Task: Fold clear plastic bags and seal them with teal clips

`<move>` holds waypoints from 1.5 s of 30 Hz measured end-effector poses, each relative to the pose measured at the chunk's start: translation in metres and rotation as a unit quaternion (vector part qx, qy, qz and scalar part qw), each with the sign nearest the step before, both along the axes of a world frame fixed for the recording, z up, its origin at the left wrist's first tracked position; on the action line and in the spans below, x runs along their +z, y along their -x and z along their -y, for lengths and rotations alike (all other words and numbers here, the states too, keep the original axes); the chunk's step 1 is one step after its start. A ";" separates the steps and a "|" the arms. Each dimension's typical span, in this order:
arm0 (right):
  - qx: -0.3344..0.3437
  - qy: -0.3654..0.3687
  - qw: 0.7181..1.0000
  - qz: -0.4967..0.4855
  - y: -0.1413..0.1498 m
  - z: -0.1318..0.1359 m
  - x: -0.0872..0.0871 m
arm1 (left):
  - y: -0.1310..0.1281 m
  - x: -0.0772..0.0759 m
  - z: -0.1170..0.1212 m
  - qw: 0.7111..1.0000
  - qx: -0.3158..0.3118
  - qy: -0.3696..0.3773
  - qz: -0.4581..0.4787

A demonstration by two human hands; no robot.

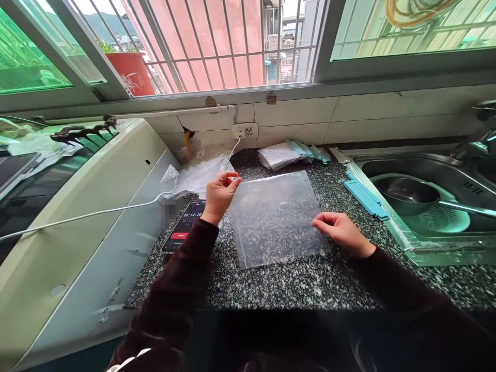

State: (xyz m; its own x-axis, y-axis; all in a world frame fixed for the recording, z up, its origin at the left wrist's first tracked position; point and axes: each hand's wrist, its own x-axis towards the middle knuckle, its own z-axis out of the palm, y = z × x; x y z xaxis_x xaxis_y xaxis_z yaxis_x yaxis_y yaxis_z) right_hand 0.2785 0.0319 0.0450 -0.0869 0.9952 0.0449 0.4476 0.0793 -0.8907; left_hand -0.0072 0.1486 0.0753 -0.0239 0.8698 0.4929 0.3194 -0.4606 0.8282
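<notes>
Between our hands, a clear plastic sheet (277,222) spreads over the speckled counter (279,292); our left hand (220,195) pinches its far left corner, our right hand (343,232) its right edge. Beyond them we see clear packets (277,155); by our left wrist, a phone (188,219); right of our right hand, blue strips (364,196).

Both forearms (176,287) extend forward. The left hand (220,197) sits farther, thumb and index finger nearly meeting; the right hand (344,233) sits nearer, fingertips pinched, pointing left.
</notes>
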 end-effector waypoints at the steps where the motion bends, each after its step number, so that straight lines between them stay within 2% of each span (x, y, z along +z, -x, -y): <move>1: 0.001 0.011 1.000 0.014 0.000 -0.001 -0.001 | 0.001 -0.007 -0.002 1.000 0.007 0.014 -0.005; 4: 0.003 0.041 0.998 0.053 -0.001 -0.003 -0.005 | 0.003 -0.023 -0.010 0.997 0.031 0.052 -0.055; 7: -0.009 0.056 0.995 0.077 -0.002 -0.004 -0.009 | 0.004 -0.032 -0.015 0.983 0.056 0.068 -0.161; 9: -0.021 0.065 0.994 0.091 -0.003 -0.005 -0.011 | 0.003 -0.037 -0.011 0.968 0.070 0.038 -0.237; 11: -0.025 0.079 0.991 0.109 -0.004 -0.005 -0.013 | 0.001 -0.039 0.002 0.953 0.060 -0.019 -0.295; 12: -0.024 0.086 0.989 0.120 -0.005 -0.005 -0.014 | -0.001 -0.040 0.012 0.947 0.040 -0.049 -0.315; 14: -0.016 0.096 0.985 0.141 -0.006 -0.006 -0.014 | -0.001 -0.044 0.036 0.934 -0.046 -0.094 -0.343; 16: -0.010 0.097 0.981 0.168 -0.007 -0.006 -0.012 | 0.001 -0.050 0.059 0.909 -0.149 -0.105 -0.374; 17: -0.007 0.096 0.978 0.183 -0.007 -0.006 -0.011 | 0.003 -0.053 0.068 0.896 -0.180 -0.102 -0.393; 20: -0.002 0.089 0.969 0.230 -0.005 -0.004 -0.006 | 0.011 -0.064 0.084 0.866 -0.212 -0.088 -0.443; 24: 0.000 0.099 0.964 0.247 -0.007 -0.001 -0.004 | 0.015 -0.071 0.088 0.857 -0.208 -0.078 -0.465; 28: -0.018 0.120 0.969 0.217 -0.018 -0.017 -0.007 | 0.010 -0.068 0.082 0.886 -0.178 -0.084 -0.420; 31: -0.052 0.075 0.967 0.236 -0.026 -0.046 -0.008 | 0.000 -0.063 0.068 0.905 -0.119 -0.089 -0.400; 33: -0.084 0.008 0.952 0.295 -0.026 -0.069 -0.006 | -0.009 -0.062 0.057 0.901 -0.079 -0.089 -0.417; 37: -0.096 -0.016 0.943 0.320 -0.014 -0.104 -0.006 | -0.019 -0.066 0.043 0.883 -0.063 -0.078 -0.460; 42: -0.090 -0.020 0.934 0.346 -0.002 -0.114 -0.015 | -0.014 -0.080 0.045 0.862 -0.080 -0.032 -0.499; 45: -0.093 -0.033 0.929 0.356 -0.003 -0.113 -0.021 | -0.011 -0.084 0.045 0.861 -0.081 -0.024 -0.502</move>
